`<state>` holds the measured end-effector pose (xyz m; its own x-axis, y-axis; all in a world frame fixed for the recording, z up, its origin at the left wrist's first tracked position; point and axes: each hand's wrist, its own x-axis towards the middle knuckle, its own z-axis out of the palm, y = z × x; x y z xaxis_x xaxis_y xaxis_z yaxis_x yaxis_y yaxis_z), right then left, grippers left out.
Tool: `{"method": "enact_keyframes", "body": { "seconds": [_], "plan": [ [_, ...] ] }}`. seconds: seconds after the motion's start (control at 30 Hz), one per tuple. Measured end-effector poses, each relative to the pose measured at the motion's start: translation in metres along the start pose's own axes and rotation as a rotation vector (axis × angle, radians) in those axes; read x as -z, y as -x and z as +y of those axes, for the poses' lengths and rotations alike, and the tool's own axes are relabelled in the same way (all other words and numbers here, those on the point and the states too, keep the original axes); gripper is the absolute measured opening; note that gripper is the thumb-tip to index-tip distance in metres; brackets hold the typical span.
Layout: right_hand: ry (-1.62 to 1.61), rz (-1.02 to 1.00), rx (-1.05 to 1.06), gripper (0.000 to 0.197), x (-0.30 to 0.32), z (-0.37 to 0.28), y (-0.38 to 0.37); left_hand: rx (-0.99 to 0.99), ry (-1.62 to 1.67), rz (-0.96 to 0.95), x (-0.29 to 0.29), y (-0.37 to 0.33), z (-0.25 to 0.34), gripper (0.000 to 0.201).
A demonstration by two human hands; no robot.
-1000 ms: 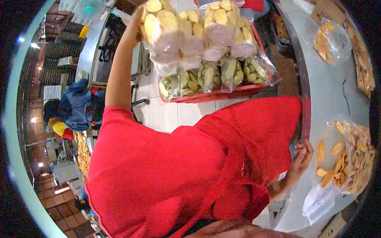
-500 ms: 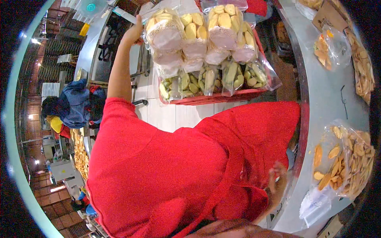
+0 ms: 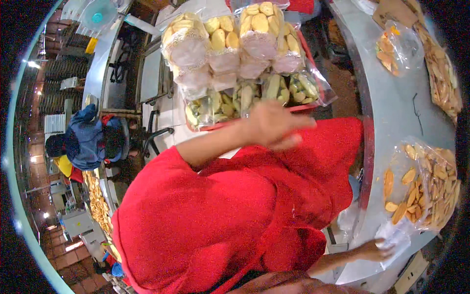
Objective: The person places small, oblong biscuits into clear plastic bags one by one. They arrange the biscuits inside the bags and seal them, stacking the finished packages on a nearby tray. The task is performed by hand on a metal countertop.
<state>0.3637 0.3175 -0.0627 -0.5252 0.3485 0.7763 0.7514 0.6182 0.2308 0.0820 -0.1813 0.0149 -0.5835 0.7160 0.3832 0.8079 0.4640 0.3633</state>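
My left hand is in front of my body, at the near edge of the red crate. Motion blurs it, but its fingers look stretched and apart, with nothing seen in them. Clear bags of green slices stand along the crate's near side. Behind and above them are bags of pale yellow slices with white lace-patterned lower parts. At the lower right my right hand reaches over the metal table, fingers apart, at the edge of flat clear-and-white plastic bags.
Next to the flat bags, a large clear bag of tan slices lies open on the metal table, some slices spilling out. A smaller bag lies farther up. At left sit a person in blue, a black chair and a tray of slices.
My left hand has left the far left side of the bag stack and swung back toward my body. My right hand has moved from my side out to the flat bags on the table.
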Motion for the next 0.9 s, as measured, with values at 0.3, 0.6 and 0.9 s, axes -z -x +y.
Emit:
{"method": "enact_keyframes", "body": {
  "seconds": [0.3,0.6,0.9],
  "plan": [
    [-0.256,-0.678,-0.106,0.054,-0.138,0.209,0.085,-0.257,0.219,0.088,-0.057,-0.031,0.041,0.032],
    [-0.468,-1.02,-0.347,0.07,-0.105,0.251,0.052,-0.24,0.225,0.038,-0.056,-0.036,0.035,0.032],
    [-0.392,-1.084,-0.359,0.063,-0.116,0.258,0.051,-0.218,0.218,0.029,-0.062,-0.033,0.034,0.029]
  ]
}}
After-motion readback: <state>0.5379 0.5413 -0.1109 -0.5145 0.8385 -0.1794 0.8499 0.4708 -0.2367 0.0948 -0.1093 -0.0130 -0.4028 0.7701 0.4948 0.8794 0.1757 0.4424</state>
